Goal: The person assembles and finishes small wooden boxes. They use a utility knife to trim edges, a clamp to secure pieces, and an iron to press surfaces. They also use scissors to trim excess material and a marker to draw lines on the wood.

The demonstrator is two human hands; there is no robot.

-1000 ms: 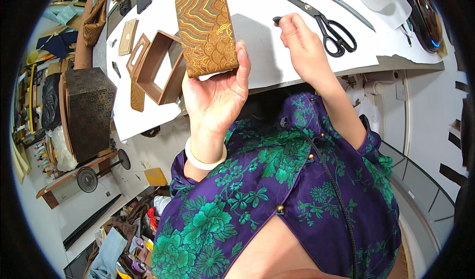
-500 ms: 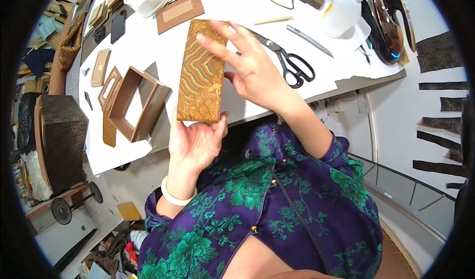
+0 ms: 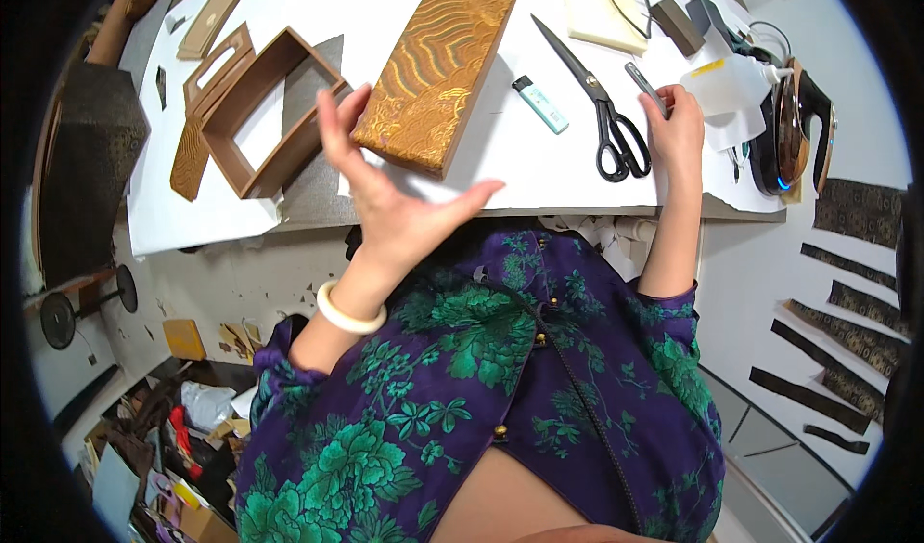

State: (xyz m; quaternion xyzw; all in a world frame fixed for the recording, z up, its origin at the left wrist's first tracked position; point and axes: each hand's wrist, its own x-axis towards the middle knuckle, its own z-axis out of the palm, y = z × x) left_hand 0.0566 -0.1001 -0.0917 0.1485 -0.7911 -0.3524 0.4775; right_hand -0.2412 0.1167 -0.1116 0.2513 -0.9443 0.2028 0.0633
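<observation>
A box covered in gold brocade (image 3: 438, 71) rests on the white-papered table, long side tilted up to the right. At its near left corner is my left hand (image 3: 399, 211), thumb and fingers spread wide, not gripping the box. On the right, the fingers of my right hand (image 3: 681, 131) are closed on a slim grey craft knife (image 3: 645, 87), whose near end they hide. Black-handled scissors (image 3: 602, 110) lie just left of that hand. A pale blue lighter (image 3: 541, 106) lies between the box and the scissors.
An open brown wooden frame (image 3: 274, 172) and flat brown pieces (image 3: 214, 23) lie at left. At right stand a translucent bottle (image 3: 717, 86) and a dark iron-like appliance (image 3: 789, 139). A dark block (image 3: 678, 27) sits at the back. The table's front edge (image 3: 500, 214) runs near my body.
Both hands have left the brocade box, which has been set down on the table, uncovering the lighter. My right hand has moved right and closed on the craft knife; my left hand has opened.
</observation>
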